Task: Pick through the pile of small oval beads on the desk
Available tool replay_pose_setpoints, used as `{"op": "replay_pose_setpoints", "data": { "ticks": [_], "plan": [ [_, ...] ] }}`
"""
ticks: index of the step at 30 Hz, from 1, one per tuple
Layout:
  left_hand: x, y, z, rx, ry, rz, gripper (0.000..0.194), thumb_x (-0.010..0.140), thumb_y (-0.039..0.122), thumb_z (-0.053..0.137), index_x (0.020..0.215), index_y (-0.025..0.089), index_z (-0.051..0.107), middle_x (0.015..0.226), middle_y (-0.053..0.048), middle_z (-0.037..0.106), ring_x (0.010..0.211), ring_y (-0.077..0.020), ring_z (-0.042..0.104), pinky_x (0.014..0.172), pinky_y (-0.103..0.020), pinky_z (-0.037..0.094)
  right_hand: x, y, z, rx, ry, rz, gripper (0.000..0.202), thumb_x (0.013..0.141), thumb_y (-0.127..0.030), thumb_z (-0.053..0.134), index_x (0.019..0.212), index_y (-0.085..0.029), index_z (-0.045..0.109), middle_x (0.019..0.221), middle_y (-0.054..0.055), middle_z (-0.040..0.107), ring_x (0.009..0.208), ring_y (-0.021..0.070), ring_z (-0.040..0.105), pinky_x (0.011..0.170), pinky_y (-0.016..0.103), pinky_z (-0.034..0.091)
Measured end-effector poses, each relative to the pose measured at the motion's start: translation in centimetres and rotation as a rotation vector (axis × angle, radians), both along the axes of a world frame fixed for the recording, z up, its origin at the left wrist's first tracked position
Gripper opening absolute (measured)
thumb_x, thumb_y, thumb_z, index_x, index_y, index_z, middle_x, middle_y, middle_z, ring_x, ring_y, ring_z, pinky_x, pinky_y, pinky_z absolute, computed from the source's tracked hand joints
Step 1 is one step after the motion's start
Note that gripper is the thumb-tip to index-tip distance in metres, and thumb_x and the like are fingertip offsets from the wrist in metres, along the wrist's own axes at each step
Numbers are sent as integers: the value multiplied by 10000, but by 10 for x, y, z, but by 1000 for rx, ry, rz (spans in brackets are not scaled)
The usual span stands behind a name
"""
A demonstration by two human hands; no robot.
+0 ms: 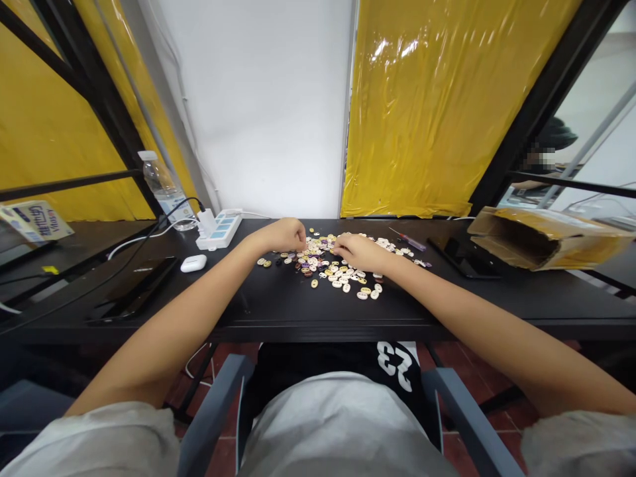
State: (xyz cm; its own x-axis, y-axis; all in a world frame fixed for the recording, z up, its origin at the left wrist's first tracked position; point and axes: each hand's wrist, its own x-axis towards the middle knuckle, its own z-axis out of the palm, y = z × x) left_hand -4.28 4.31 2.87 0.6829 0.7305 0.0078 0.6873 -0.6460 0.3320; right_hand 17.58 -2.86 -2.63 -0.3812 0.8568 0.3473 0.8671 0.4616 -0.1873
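1. The left hand (287, 234), its fingers curled mostly closed and pointing down, is at the left side of the spread of pieces; whether it pinches one cannot be told.
2. The right hand (362, 252) reaches over the middle of the spread, palm down, fingers bent and partly closed; its fingertips are among the pieces, but any grip is too small to make out.
3. Around and between both hands lie many small, flat, mostly oval pieces (362, 295), cream, yellow, brown and purple, some seemingly with holes. They look like hard plastic or wood: probably light, stiff, fairly sturdy and apt to slide.
4. A thumb-and-fingertip pinch across the narrow sides, or on opposite rims, would likely suit them best; loose single pieces near the front look easier to take than overlapped ones.
5. Both bare forearms angle inward from the near corners, wrists low above the black, smooth-topped table (278, 305).
6. Beyond the pieces on the right lies a thin screwdriver with a purple handle (411, 241); farther right sits an open brown cardboard box (527, 245).
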Motion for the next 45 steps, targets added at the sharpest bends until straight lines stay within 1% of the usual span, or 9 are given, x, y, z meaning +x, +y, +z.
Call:
{"op": "replay_pose_setpoints", "data": {
  "ticks": [7, 12, 17, 21, 26, 32, 36, 39, 45],
  "plan": [
    [5, 2, -3, 33, -182, -134, 226, 700, 220, 648, 883, 133, 749, 771, -77, 727, 672, -161, 617, 637, -270, 432, 2, 0, 0, -7, 42, 18, 199, 935, -230, 511, 770, -176, 607, 819, 72, 663, 742, 183, 571, 648, 273, 344],
    [10, -3, -5, -37, -232, -189, 272, 713, 196, 632, 944, 139, 763, 858, -89, 740, 745, -166, 626, 698, -277, 452, 4, 0, 0, -3, 74, 10, 197, 923, -239, 545, 754, -177, 624, 775, 56, 672, 700, 174, 569, 626, 265, 337],
    [12, -8, -5, -60, -213, -207, 256, 748, 238, 627, 937, 116, 749, 913, -97, 741, 800, -180, 633, 748, -295, 458, 4, 1, 0, -19, 76, 41, 166, 891, -132, 528, 838, -170, 681, 877, 67, 723, 796, 188, 636, 697, 261, 402],
    [13, -8, -6, -41, -196, -223, 246, 792, 264, 588, 929, 116, 731, 832, -72, 717, 753, -163, 604, 721, -284, 436, 6, 2, -2, 2, 132, 79, 216, 873, -89, 509, 908, -179, 701, 965, 68, 735, 876, 195, 660, 771, 273, 445],
    [15, -10, -7, -149, -239, -216, 224, 823, 288, 563, 902, 128, 699, 750, -55, 673, 667, -145, 573, 650, -270, 420, 4, 2, -1, 81, 353, 63, 160, 857, -120, 543, 901, -177, 686, 889, 54, 724, 797, 181, 657, 733, 287, 477],
    [19, -12, -11, -255, -319, -225, 233, 811, 294, 601, 939, 123, 696, 768, -57, 654, 650, -130, 544, 614, -258, 409, 2, 1, 2, -47, 780, 35, 69, 825, -205, 596, 858, -154, 629, 709, 37, 667, 617, 159, 647, 582, 275, 502],
    [21, -10, -16, -277, -376, -221, 243, 796, 287, 634, 952, 113, 701, 771, -61, 658, 644, -119, 544, 605, -249, 409, 2, 3, 2, -40, 895, 41, 123, 729, -198, 679, 836, -154, 637, 748, 44, 681, 693, 169, 671, 630, 282, 527],
    [24, -6, -21, -298, -419, -253, 239, 792, 290, 650, 945, 115, 706, 770, -66, 668, 633, -110, 550, 589, -240, 410, 1, 5, 2, -57, 969, 114, 190, 666, -198, 722, 834, -153, 646, 785, 44, 687, 757, 174, 677, 719, 307, 547],
    [26, -5, -24, -289, -463, -302, 246, 788, 300, 655, 943, 116, 704, 805, -75, 697, 677, -117, 584, 635, -253, 434, 0, 6, 2, -93, 1060, 164, 265, 624, -240, 780, 839, -153, 653, 771, 38, 680, 763, 179, 667, 738, 334, 550]
  ]
}}
